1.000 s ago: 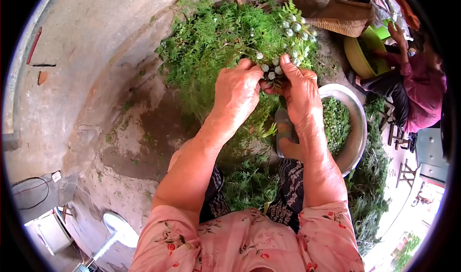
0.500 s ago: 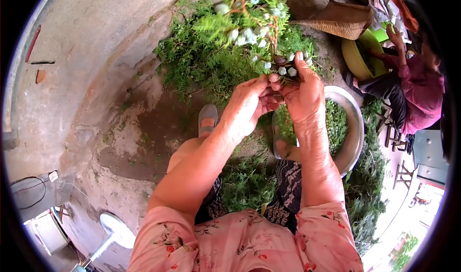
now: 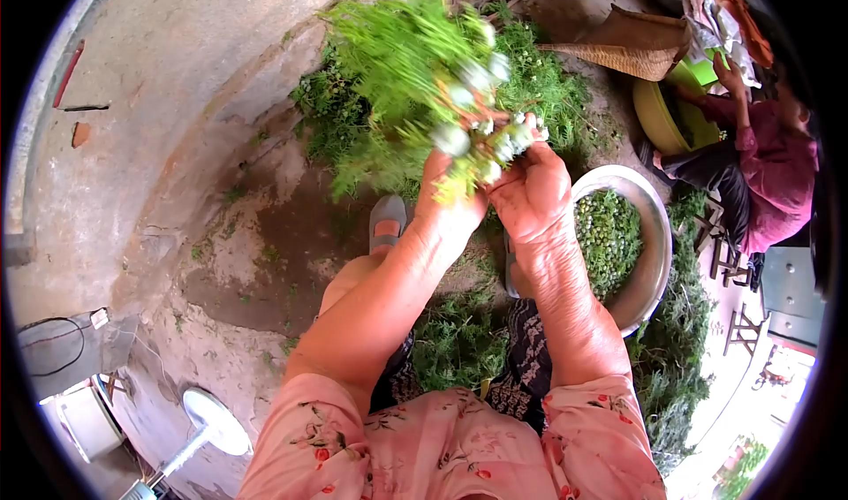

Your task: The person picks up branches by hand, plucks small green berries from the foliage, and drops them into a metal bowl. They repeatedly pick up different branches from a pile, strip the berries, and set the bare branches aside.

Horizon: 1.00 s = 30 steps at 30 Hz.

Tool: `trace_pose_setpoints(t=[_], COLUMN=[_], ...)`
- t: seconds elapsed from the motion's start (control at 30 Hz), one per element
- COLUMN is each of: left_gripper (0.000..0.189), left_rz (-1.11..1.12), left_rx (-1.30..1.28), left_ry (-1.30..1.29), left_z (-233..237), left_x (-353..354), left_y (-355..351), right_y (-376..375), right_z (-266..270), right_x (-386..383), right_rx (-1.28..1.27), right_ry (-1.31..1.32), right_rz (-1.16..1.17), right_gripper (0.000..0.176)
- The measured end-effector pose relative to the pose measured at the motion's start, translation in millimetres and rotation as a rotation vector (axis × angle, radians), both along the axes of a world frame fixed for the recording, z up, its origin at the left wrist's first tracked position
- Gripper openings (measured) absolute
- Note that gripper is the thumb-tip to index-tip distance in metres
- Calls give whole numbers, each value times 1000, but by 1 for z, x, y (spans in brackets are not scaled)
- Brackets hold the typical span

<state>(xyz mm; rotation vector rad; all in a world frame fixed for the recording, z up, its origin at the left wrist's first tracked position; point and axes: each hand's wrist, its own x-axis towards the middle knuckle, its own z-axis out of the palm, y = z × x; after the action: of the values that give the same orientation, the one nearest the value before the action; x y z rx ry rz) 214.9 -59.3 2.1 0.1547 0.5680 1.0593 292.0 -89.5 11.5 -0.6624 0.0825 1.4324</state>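
Observation:
My left hand (image 3: 448, 201) and my right hand (image 3: 528, 195) are both closed on a leafy green sprig (image 3: 415, 63) that bears pale round berries (image 3: 450, 139). I hold it up in front of me, and it is blurred by motion. The sprig covers part of a pile of green branches (image 3: 539, 85) on the ground behind it. To the right of my right hand stands a round metal basin (image 3: 652, 244) filled with small green berries (image 3: 609, 235).
More cut greenery lies by my legs (image 3: 455, 341) and along the right (image 3: 680, 341). My grey sandal (image 3: 386, 220) rests on the stained concrete floor (image 3: 177, 147). A person in pink (image 3: 777, 173) sits at the upper right beside a yellow-green tub (image 3: 658, 107) and a woven basket (image 3: 632, 41).
Both hands have lifted the sprig and swung it toward me and left. My left foot came into view as the greenery rose.

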Motion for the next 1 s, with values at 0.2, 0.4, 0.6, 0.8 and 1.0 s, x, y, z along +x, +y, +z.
trace_pose_setpoints(t=[0.2, 0.4, 0.6, 0.8, 1.0], left_gripper=[20, 19, 26, 18, 14], left_rz=[-20, 68, 165, 466, 521], left_rx=[-69, -49, 40, 136, 315], left_ry=[92, 131, 269, 453, 510], left_z=[-2, -2, 4, 4, 8], left_x=[-17, -26, -37, -42, -49], left_y=[16, 20, 21, 34, 40], right_y=[-1, 6, 5, -2, -10], right_z=[-23, -14, -13, -1, -2], right_x=[-1, -11, -23, -33, -29], right_rx=[164, -8, 36, -42, -117], right_ry=[3, 114, 42, -72, -335], right_rz=[38, 102, 129, 242, 590], right_gripper=[37, 33, 32, 31, 33])
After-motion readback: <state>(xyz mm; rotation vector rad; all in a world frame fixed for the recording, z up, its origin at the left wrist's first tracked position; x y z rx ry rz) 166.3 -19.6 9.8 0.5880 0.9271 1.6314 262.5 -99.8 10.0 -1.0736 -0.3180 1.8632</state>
